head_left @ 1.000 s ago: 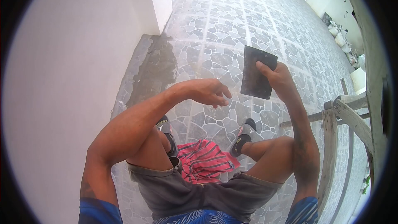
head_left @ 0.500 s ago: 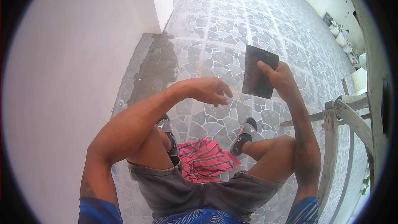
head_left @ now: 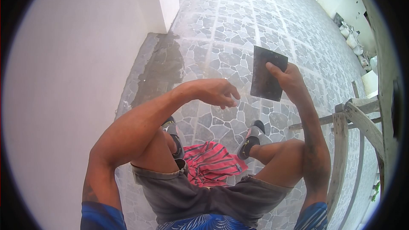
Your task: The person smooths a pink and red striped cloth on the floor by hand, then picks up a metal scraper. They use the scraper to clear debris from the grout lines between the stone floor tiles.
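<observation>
My right hand (head_left: 291,83) grips a thin dark rectangular panel (head_left: 266,81) by its right edge. The thumb lies across its face and the other fingers are hidden behind it. What kind of thing the panel is, I cannot make out; it has small marks near its corners. To its left, my left hand (head_left: 218,93) hovers above the floor with its fingers loosely bent and apart, touching nothing. A pink striped cloth (head_left: 215,164) lies crumpled on the floor between my feet.
Grey stone-patterned floor (head_left: 232,27) stretches ahead. A white wall (head_left: 76,59) rises on my left, with a dark wet-looking patch (head_left: 159,66) along its base. Wooden trestle legs (head_left: 339,145) stand close on my right. Several sacks (head_left: 351,41) lie at the far right wall.
</observation>
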The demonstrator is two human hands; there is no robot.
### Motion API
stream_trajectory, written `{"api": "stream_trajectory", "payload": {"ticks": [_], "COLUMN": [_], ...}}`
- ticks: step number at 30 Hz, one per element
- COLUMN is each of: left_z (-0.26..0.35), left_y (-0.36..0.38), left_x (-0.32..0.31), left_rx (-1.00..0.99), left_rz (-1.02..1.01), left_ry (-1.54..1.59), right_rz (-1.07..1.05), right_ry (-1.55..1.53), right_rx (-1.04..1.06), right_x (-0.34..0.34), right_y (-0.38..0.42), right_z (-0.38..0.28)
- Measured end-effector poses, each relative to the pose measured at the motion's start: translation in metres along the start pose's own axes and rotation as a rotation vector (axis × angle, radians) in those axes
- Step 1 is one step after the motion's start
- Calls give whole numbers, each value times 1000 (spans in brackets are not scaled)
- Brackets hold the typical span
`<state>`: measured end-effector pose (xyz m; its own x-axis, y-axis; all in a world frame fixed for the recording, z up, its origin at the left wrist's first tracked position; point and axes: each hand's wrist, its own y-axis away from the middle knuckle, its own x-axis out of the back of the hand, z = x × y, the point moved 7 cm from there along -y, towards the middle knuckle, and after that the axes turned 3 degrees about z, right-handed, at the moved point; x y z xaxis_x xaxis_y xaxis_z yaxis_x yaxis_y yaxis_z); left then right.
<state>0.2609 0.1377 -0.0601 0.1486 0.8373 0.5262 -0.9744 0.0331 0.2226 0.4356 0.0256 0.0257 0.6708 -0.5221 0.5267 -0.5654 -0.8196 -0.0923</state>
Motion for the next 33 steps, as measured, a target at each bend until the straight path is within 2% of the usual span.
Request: {"api": "stream_trajectory", "payload": {"ticks": [33], "left_z": [-1], "left_y": [3], "left_x": [1], "left_rx": [0], "left_rz": [9], "left_ry": [-31], "right_rz": [0], "right_ry": [46], "right_rx": [1], "right_x": [-3], "right_y": [1], "right_z": [3]}}
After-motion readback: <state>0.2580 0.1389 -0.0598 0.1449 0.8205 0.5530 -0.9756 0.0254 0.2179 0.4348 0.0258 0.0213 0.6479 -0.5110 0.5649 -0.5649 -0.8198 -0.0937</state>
